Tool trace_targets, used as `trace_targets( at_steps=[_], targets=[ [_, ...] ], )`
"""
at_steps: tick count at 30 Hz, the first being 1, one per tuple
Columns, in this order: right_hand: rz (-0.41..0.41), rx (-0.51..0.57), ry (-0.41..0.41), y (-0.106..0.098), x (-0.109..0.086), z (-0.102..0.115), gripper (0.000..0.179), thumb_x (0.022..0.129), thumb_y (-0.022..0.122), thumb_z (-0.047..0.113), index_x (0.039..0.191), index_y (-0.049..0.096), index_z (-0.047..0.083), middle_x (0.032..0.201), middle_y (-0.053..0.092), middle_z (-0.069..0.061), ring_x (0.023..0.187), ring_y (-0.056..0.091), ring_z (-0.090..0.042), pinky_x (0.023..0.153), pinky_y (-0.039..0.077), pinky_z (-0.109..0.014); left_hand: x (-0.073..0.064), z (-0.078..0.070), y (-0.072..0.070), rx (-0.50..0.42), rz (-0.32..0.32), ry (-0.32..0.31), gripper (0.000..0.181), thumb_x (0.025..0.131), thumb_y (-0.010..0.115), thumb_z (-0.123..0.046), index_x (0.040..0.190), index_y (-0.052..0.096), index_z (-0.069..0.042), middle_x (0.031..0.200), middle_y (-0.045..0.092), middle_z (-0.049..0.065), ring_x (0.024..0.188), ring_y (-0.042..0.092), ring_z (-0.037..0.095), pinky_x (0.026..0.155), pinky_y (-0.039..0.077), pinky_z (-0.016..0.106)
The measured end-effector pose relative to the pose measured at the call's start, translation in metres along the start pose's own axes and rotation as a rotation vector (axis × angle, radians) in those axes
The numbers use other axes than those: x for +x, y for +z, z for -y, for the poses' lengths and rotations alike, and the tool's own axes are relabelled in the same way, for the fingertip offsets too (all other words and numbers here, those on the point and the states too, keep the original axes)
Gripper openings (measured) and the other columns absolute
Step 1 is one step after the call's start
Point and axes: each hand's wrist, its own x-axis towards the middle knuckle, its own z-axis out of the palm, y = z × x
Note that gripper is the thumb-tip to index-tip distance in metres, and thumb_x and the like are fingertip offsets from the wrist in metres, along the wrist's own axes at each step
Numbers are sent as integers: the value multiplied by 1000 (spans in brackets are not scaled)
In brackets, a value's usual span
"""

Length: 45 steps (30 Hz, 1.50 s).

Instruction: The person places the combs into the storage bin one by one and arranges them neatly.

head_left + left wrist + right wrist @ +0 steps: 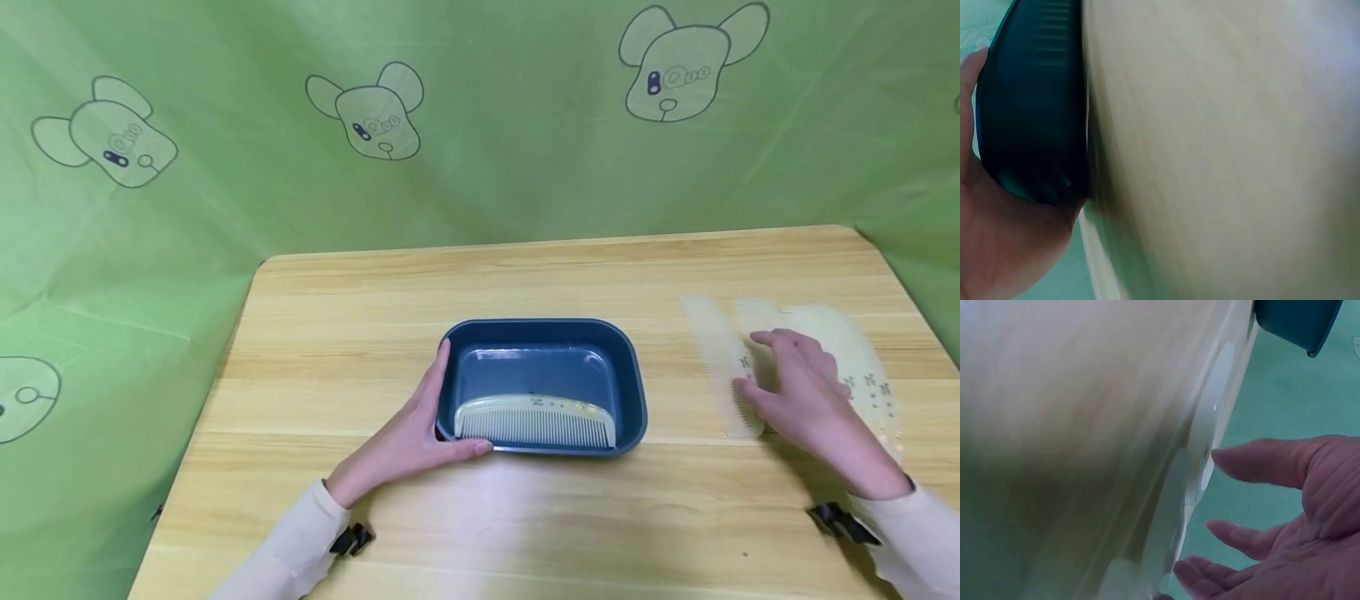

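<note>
My left hand [408, 442] grips the left end of a dark blue plastic tub [637, 400], thumb along its front rim and fingers at its left side. In the left wrist view the hand wraps the end of the tub [1029, 112]. Inside the tub, along the front wall, lies a pale green comb [517, 406], teeth toward me. At the right, my right hand [806, 396] is over several pale combs on the table, thumb and forefinger apart. A comb [708, 342] lies left of its fingertips; another comb [847, 346] is partly hidden beneath the hand.
The wooden table [330, 333] has rounded far corners. Behind it hangs a green cloth [510, 192] printed with cartoon heads. Black straps [351, 540] sit at both wrists, over light sleeves.
</note>
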Motion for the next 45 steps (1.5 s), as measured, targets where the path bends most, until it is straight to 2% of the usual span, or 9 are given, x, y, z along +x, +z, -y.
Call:
trace_targets(
  at_steps=[6,12,18,23,26,32,37,45],
  targets=[
    [-11,15,-34,-4,4,-8,69,99,65,-6,155,30,-24,158,7,-57,143,6,-79,112,5,-90,1,1,0,0,5,-1,136,88,90,-56,173,-15,-38,181,-7,-2,164,8,25,127,23,57],
    [-21,25,-5,-4,4,-10,72,96,66,-8,154,26,-27,154,8,-60,142,7,-79,113,6,-88,1,0,0,1,8,1,137,88,90,-56,173,-16,-38,181,-7,-1,164,8,26,127,23,57],
    [-17,7,-16,-4,4,-9,72,98,66,-6,154,25,-29,149,13,-62,138,13,-79,111,12,-89,0,-1,0,-7,7,-4,136,88,90,-56,173,-15,-39,181,-7,-1,164,9,27,127,24,59],
    [-30,12,-9,-3,3,-5,68,102,65,-1,151,28,-30,150,15,-61,138,14,-79,112,11,-88,0,-1,0,-10,8,-14,136,88,90,-55,173,-15,-39,181,-7,-2,164,8,27,127,24,58],
    [-46,11,-12,0,3,0,68,106,66,8,148,31,-32,148,20,-60,136,18,-78,111,16,-87,0,0,0,-3,8,-15,136,88,90,-56,173,-15,-39,181,-7,-1,164,8,28,126,23,59],
    [9,-44,0,7,6,9,90,105,76,27,151,26,-32,140,29,-58,129,29,-71,105,30,-84,0,-1,-1,5,10,-27,137,87,89,-60,172,-17,-40,181,-9,-5,164,7,25,127,22,57],
    [27,-77,14,9,8,14,95,101,81,26,150,26,-33,135,33,-56,121,37,-66,98,38,-81,0,-1,0,6,12,-24,137,87,89,-59,173,-16,-39,181,-8,-4,164,8,25,127,22,57],
    [91,-92,43,5,13,19,98,102,80,30,152,24,-32,131,36,-54,108,46,-57,87,46,-75,0,-1,0,-6,9,-16,136,88,89,-57,173,-15,-38,181,-8,-6,164,8,22,127,22,56]
  ],
)
